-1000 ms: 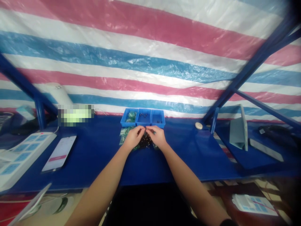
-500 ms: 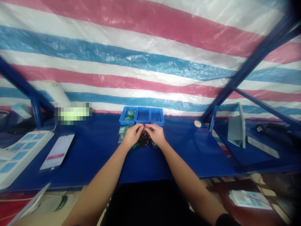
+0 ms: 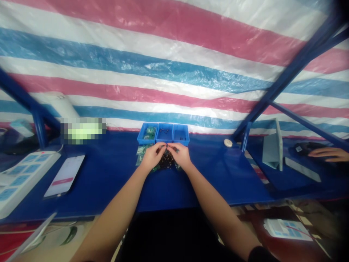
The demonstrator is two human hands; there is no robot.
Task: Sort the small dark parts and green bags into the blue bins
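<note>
My left hand (image 3: 152,155) and my right hand (image 3: 179,154) meet fingertip to fingertip above a pile of small dark parts (image 3: 167,161). Both are closed in a pinch; whatever sits between the fingers is too small to make out. Green parts in clear bags (image 3: 141,154) lie beside and partly under my left hand. Just beyond the fingers stand three joined blue bins: the left bin (image 3: 139,141) holds green pieces, the middle bin (image 3: 164,136) a few dark bits, and the right bin (image 3: 178,131) some small dark pieces.
On the blue table (image 3: 109,182), a phone (image 3: 64,176) and a white power strip (image 3: 29,178) lie to the left. A round beige object (image 3: 228,143) is at the right. Beyond the blue frame (image 3: 259,103) stand a tablet (image 3: 274,145) and another person's hand (image 3: 329,154) on a dark object.
Another person's hand has come into view at the far right. My two hands keep nearly the same pinched pose over the pile, and the view has shifted slightly.
</note>
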